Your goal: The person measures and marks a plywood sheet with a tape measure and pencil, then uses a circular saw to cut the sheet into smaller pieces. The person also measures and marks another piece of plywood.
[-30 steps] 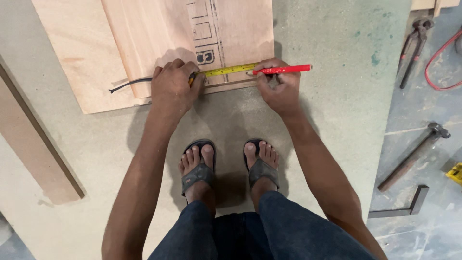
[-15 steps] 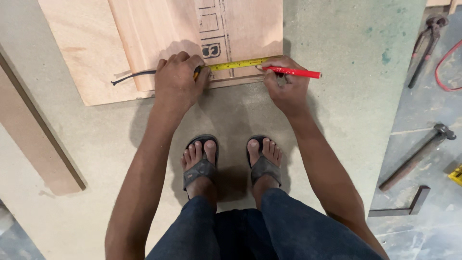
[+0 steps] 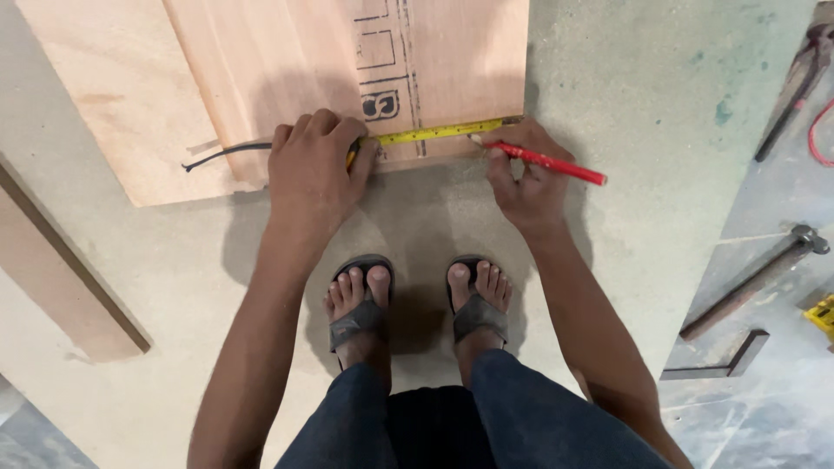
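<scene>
A broad, pale fibreboard sheet [image 3: 608,78] covers most of the floor, matte and speckled, with faint green smudges toward one o'clock. Its right edge runs on a slant; past it, at three to five o'clock, lies bare grey concrete floor [image 3: 782,417], scuffed and chalk-streaked. A long brown timber strip [image 3: 61,269] lies slantwise at nine o'clock, and more grey floor shows in the corner at seven o'clock. The light is soft and even, coming from above, with blurred shadows falling on the board near the centre.
</scene>
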